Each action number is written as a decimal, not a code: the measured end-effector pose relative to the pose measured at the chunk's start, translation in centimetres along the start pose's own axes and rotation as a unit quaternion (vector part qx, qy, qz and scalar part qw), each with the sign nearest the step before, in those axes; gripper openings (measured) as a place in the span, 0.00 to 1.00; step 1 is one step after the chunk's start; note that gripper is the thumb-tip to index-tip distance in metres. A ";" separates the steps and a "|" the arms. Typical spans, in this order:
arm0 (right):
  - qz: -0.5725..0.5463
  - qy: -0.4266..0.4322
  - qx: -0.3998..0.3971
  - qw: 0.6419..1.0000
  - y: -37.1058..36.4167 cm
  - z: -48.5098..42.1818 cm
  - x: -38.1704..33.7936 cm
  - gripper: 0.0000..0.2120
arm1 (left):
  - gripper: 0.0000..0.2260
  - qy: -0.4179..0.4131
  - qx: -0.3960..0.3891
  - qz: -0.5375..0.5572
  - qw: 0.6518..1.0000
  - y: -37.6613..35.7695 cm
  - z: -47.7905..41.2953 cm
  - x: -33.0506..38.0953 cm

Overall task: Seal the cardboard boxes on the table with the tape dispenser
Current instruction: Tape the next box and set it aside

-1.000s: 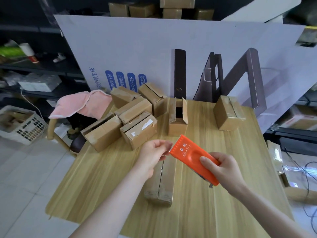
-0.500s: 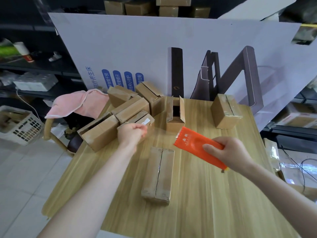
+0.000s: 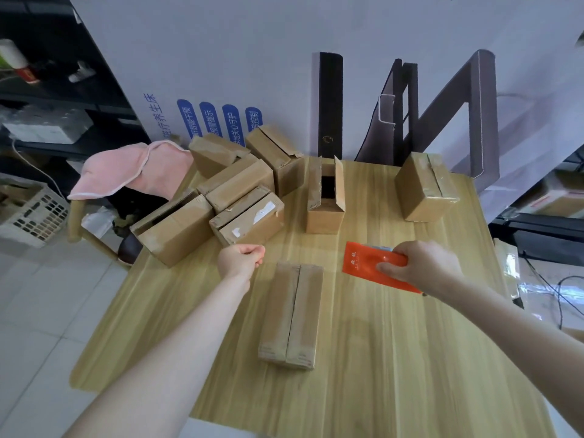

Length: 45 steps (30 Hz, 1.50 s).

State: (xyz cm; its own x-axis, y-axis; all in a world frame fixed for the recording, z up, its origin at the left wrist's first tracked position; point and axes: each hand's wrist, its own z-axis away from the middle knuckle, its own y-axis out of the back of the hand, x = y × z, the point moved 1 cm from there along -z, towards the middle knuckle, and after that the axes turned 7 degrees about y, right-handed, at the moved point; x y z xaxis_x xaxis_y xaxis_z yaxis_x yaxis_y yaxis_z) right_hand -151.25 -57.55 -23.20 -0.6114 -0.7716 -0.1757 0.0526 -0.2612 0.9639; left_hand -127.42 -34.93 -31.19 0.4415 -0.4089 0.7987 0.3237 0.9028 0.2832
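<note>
Since the earlier frame the left hand (image 3: 241, 259) had drawn away from the flat orange plastic tape dispenser (image 3: 366, 262) toward the left edge of the pale wooden bench (image 3: 410, 358). Its grip was curled, and whether it pinched anything could not be told. The right hand (image 3: 423, 267) kept its grip wrapped round the dispenser above mid-bench. The long brown cardboard box (image 3: 292, 314) by the near edge showed a bare seam. The task was judged barely begun, with the open-flapped brown box (image 3: 325, 197) and the far-left heap of brown boxes (image 3: 240, 191) also to seal.

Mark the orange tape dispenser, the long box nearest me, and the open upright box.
orange tape dispenser (image 3: 360, 262): head view, flat orange face.
long box (image 3: 308, 311): head view, right top flap.
open upright box (image 3: 324, 221): head view, front wall.
</note>
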 end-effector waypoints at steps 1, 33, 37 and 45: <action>0.007 0.003 -0.007 1.000 -0.5 -0.4 -0.1 0.19 | 0.01 0.005 0.005 -0.003 1.000 -0.1 -0.5 -0.4; 0.082 -0.007 -0.050 0.995 -5.1 -3.3 -5.7 0.17 | 0.20 -0.074 -0.065 -0.110 0.989 -5.2 1.3 -7.4; 0.093 -0.017 -0.047 0.994 -4.9 -4.2 -7.3 0.17 | 0.20 -0.094 -0.093 -0.090 0.987 -5.0 1.3 -7.4; 0.168 0.042 -0.048 0.984 -6.4 -4.6 -10.0 0.08 | 0.18 -0.093 -0.094 -0.076 0.988 -5.1 1.6 -7.1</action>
State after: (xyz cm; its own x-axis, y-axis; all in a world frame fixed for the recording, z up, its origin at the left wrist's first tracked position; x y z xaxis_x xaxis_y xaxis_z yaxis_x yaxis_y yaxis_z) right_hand -141.79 -50.82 -28.57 -0.4799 -0.8678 0.1289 0.3168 -0.0344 0.9479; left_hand -133.55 -36.43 -37.42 0.2197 -0.4909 0.8430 0.5328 0.7843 0.3178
